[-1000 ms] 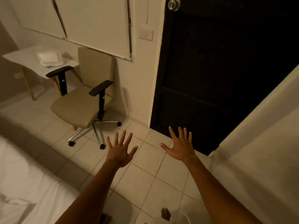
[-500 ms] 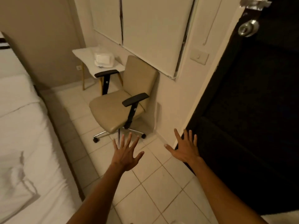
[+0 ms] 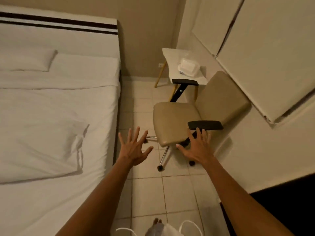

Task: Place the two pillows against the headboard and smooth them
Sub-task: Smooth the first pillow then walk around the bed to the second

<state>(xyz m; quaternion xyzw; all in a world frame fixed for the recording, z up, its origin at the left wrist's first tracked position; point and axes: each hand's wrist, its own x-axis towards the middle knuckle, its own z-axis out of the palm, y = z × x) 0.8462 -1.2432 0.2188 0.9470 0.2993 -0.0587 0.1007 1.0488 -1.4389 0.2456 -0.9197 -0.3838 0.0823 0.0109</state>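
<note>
One white pillow (image 3: pixel 40 147) lies flat on the middle of the white bed (image 3: pixel 95 103), its corner towards the bed's right edge. A second white pillow (image 3: pixel 27 60) lies flat farther up, near the white headboard (image 3: pixel 58 21) with its dark stripes. Over the tiled floor beside the bed, my left hand (image 3: pixel 134 149) and my right hand (image 3: pixel 197 149) are both held out with fingers spread and nothing in them. Neither hand touches a pillow.
A beige office chair (image 3: pixel 177 121) with black armrests stands on the tiles just ahead of my right hand. Behind it a small white side table (image 3: pixel 172 65) carries a white container (image 3: pixel 189 67). White wall panels (image 3: pixel 265 48) and a dark door (image 3: pixel 283 208) are on the right.
The view has swung left, away from the dark door and onto the bed, so the pillows and headboard have come into sight. Both hands stay spread and empty in front of me.
</note>
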